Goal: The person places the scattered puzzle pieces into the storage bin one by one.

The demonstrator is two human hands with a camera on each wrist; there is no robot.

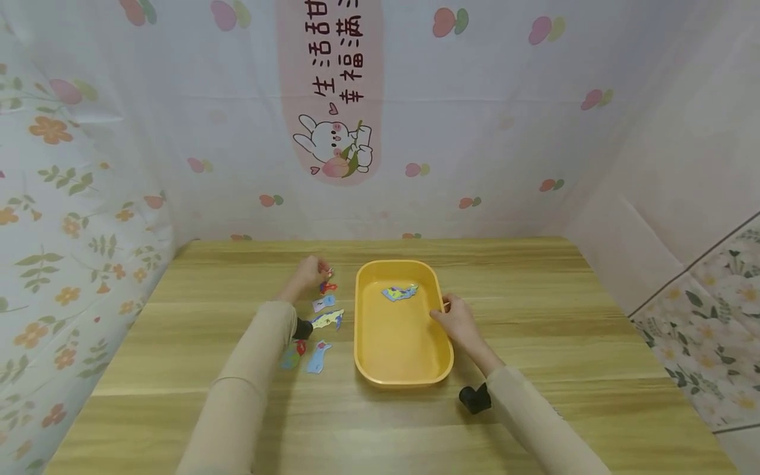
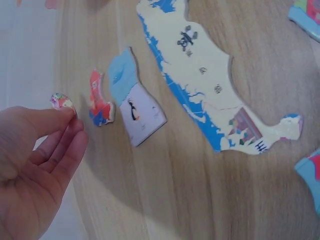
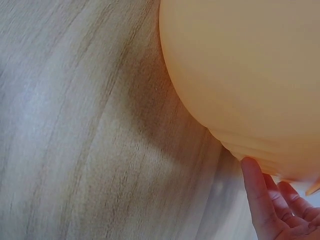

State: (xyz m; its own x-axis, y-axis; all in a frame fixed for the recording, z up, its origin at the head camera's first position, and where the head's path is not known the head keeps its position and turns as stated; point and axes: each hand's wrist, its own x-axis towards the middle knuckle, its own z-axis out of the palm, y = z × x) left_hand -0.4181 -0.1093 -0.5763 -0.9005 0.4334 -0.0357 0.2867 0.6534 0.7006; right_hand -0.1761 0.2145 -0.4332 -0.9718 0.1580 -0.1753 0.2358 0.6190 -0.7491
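Note:
My left hand (image 1: 310,272) is at the far left of the tray, pinching a small colourful puzzle piece (image 2: 63,102) between thumb and fingertips. Just beside it lies a red and blue puzzle piece (image 2: 101,100), then a blue and lilac piece with a penguin (image 2: 132,102). A long cream and blue piece (image 2: 200,75) lies nearer the wrist. My right hand (image 1: 460,323) grips the right side of a yellow plastic tray (image 1: 406,383), its thumb at the rim. Inside the tray, towards its far end, rests one blue and yellow puzzle piece (image 1: 400,293).
Closer to the front left lie a light blue piece (image 1: 317,358) and a green and red piece (image 1: 291,357), partly behind the left sleeve. The wooden table (image 1: 380,429) ends at a patterned cloth backdrop (image 1: 475,145), with more cloth on both sides.

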